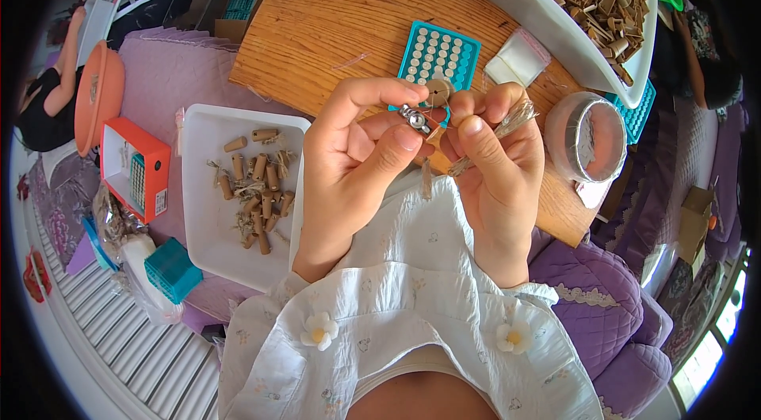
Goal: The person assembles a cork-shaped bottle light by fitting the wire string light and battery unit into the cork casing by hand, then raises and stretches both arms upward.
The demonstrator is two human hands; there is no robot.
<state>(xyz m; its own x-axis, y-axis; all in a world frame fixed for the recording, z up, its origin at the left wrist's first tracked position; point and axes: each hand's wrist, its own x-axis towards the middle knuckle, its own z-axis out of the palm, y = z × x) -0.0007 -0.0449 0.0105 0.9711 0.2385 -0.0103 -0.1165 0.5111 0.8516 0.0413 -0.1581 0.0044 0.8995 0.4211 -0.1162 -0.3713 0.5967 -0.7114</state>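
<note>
Silver metal piece (413, 118) is at the left grip (341, 162), thumb and fingers nearly closed on it. Right grip (501, 162) is a tight pinch on a bundle of pale strands (517, 117). Tan disc (437, 92) sits between the two; can't tell which carries it. All held up over the table (309, 39) edge. Beyond: teal tray (464, 65) of pale discs. Left: white bin (203, 152) with brown tubes (259, 210).
</note>
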